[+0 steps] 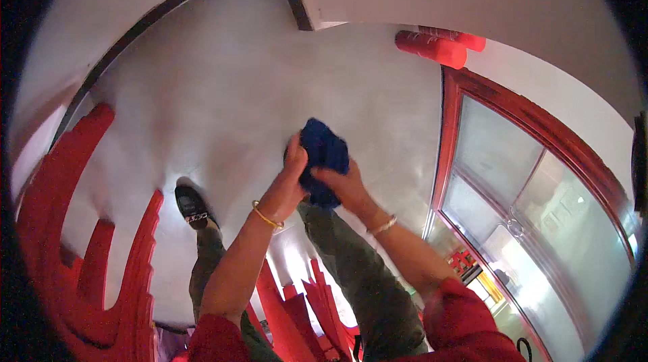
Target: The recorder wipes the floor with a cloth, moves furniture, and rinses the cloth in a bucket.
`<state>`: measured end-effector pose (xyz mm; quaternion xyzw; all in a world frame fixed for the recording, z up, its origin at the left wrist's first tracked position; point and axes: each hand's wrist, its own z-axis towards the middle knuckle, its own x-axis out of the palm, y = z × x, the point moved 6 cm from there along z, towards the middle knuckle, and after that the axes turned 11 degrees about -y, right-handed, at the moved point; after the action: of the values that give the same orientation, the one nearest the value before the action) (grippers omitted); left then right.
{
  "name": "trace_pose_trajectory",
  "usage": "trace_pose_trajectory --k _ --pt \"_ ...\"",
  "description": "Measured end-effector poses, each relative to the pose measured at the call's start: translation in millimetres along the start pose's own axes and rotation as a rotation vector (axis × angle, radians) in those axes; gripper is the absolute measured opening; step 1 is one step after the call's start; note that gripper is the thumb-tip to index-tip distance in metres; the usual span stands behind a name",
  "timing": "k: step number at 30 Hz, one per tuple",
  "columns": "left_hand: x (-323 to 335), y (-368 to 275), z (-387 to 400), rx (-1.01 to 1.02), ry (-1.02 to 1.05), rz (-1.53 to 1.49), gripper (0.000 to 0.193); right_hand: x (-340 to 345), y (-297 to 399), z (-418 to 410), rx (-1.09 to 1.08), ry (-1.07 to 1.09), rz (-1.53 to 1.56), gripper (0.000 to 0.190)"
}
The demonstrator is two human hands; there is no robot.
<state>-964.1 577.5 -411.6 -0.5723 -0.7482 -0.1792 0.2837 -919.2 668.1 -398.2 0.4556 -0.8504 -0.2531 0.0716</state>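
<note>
A bunched dark blue cloth (324,159) is gripped between my two hands, in front of my body and above the pale floor. From one side my left hand (293,169) holds it, with the thumb along its edge. My right hand (344,182) grips the opposite side, its thumb pressed onto the fabric. Some fingers of both hands are hidden behind the cloth. Below the hands, my trouser leg (349,266) covers part of the floor.
Red slatted furniture (45,220) stands at the left, and more red pieces (293,316) show between my legs. Two red cylinders (430,49) are by the wall. On the right is a red-framed glass door (498,131). A wall corner (304,20) juts in at the top.
</note>
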Motion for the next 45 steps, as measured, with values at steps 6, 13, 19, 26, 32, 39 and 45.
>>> trace_pose_trajectory --k 6,13,19,26,32,39,45 --pt "6.5 -33.6 39.2 0.229 -0.167 -0.004 0.071 -24.5 73.2 116.7 -0.033 0.022 0.031 0.037" --pt "-84.5 30.3 25.2 0.03 -0.188 0.208 0.057 -106.1 150.5 252.5 -0.444 -0.237 -0.022 0.034" --pt "-106.7 73.5 18.5 -0.114 -0.1 0.368 0.045 -99.3 190.7 286.6 -0.884 -0.482 -0.317 0.045" --pt "-98.0 69.1 31.1 -0.037 -0.051 0.31 0.039 -106.1 182.7 303.8 -0.985 -0.775 -1.007 0.051" --pt "-102.0 37.9 15.8 -0.018 -0.145 0.387 0.036 -36.0 123.5 253.5 -0.654 -0.702 -1.325 0.067" --pt "-107.3 23.5 -28.0 0.007 -0.054 0.528 0.035 39.2 70.8 208.1 -0.735 -0.688 -1.012 0.076" --pt "-152.7 24.9 -74.4 -0.034 -0.146 0.585 0.032 123.5 2.7 153.6 -1.005 -0.401 -1.163 0.079"
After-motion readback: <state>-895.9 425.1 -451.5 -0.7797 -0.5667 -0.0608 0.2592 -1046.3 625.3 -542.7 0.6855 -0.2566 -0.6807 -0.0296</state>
